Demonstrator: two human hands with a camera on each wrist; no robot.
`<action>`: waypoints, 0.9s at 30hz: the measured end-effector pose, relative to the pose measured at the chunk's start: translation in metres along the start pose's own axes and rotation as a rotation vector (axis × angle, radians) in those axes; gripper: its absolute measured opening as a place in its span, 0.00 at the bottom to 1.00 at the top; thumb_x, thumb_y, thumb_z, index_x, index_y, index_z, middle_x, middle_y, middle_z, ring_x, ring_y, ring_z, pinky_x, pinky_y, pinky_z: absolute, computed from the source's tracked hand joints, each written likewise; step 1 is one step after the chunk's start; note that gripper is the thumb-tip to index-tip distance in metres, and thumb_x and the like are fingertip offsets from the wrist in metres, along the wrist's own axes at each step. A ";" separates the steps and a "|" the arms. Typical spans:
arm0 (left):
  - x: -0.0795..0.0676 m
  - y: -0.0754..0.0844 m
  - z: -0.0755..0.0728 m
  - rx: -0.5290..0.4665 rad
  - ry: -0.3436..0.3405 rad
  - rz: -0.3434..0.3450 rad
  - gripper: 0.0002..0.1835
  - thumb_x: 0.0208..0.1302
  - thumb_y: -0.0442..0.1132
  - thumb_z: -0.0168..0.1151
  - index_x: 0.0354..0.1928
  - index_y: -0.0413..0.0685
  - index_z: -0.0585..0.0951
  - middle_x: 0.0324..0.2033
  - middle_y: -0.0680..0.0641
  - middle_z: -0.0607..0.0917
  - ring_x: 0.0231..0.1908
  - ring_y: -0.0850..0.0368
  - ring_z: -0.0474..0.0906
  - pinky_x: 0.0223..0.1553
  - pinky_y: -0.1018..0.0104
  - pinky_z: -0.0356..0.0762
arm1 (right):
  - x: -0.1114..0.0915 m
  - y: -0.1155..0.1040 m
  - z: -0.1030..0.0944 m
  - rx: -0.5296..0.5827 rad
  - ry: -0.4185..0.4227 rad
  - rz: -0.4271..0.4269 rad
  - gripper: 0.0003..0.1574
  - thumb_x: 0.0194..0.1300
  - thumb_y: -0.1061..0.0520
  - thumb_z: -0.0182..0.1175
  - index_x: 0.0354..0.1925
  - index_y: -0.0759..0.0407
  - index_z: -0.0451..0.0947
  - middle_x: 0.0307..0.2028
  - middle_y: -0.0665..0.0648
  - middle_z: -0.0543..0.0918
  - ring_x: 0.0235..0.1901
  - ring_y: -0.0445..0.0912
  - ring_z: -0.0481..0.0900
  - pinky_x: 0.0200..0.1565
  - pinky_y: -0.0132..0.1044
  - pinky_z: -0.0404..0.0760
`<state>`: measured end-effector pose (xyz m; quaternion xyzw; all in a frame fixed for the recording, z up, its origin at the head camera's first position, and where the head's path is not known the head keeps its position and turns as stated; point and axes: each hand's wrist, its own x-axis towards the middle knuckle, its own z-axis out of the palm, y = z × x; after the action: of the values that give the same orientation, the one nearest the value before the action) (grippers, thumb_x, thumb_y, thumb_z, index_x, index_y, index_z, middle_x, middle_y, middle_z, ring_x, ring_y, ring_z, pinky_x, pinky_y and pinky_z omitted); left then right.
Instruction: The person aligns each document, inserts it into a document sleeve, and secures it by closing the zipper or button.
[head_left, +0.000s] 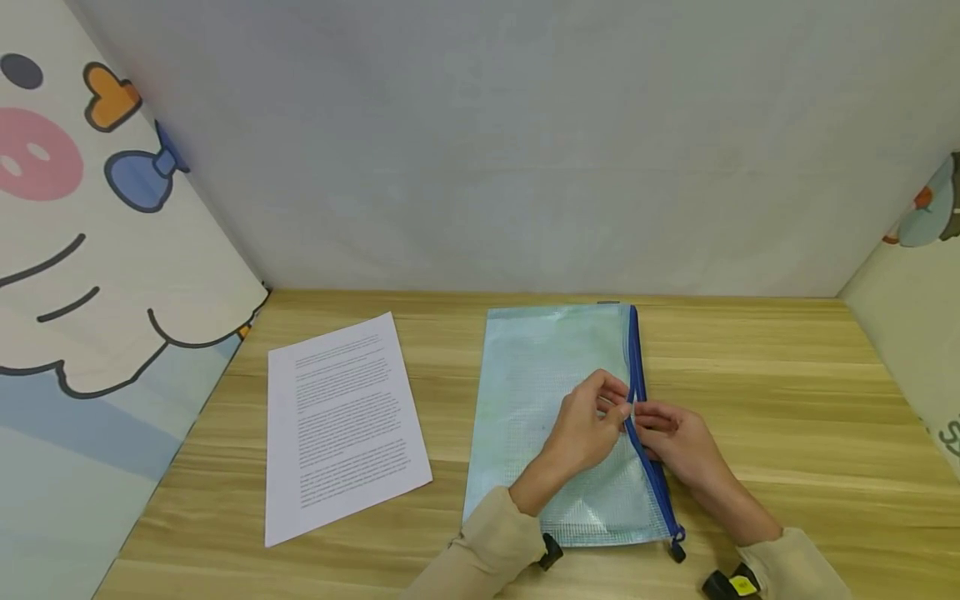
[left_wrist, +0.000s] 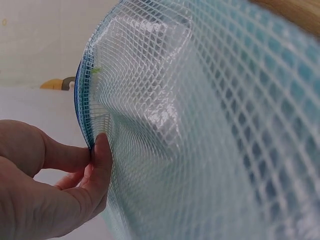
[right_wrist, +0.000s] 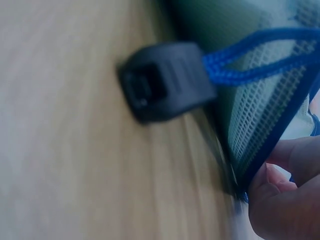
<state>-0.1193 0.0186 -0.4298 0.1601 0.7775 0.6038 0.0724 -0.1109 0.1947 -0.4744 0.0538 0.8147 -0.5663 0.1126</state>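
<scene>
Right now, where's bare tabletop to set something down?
Biggest: tabletop right of the right hand, up to the right wall. Narrower strip: between the printed sheet and the mesh pouch. Crowded: the pouch's blue zipper edge, pinched by both the right hand and left hand.

Grey backdrop [head_left: 525, 142] w/ faint creases [head_left: 600, 172] facing me, cartoon-print wall [head_left: 127, 267] on my L, cream wall [head_left: 900, 325] w/ partial prints [head_left: 928, 215] on my R, wood-grain tabletop [head_left: 825, 417] btwn.
</scene>
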 end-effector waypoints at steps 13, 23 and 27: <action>0.001 0.000 0.000 -0.004 -0.017 -0.020 0.06 0.74 0.28 0.59 0.49 0.38 0.78 0.39 0.46 0.82 0.34 0.62 0.82 0.33 0.73 0.81 | 0.005 0.003 -0.001 -0.047 -0.029 -0.067 0.24 0.70 0.65 0.61 0.59 0.78 0.75 0.47 0.68 0.86 0.35 0.37 0.83 0.32 0.33 0.84; 0.001 -0.001 0.003 0.000 -0.042 -0.062 0.07 0.73 0.29 0.60 0.50 0.37 0.79 0.40 0.47 0.83 0.35 0.62 0.82 0.35 0.73 0.81 | -0.002 0.001 -0.013 0.070 -0.062 -0.041 0.27 0.76 0.59 0.60 0.63 0.78 0.72 0.51 0.68 0.86 0.42 0.39 0.86 0.42 0.36 0.87; 0.002 -0.001 0.003 0.029 -0.040 -0.062 0.08 0.72 0.28 0.60 0.50 0.35 0.79 0.39 0.47 0.83 0.35 0.63 0.82 0.35 0.74 0.81 | -0.002 -0.001 -0.019 0.139 -0.045 -0.084 0.25 0.76 0.59 0.60 0.60 0.79 0.74 0.45 0.64 0.88 0.38 0.40 0.87 0.40 0.37 0.88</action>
<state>-0.1206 0.0220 -0.4318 0.1489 0.7890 0.5868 0.1041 -0.1112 0.2123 -0.4669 0.0145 0.7722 -0.6268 0.1031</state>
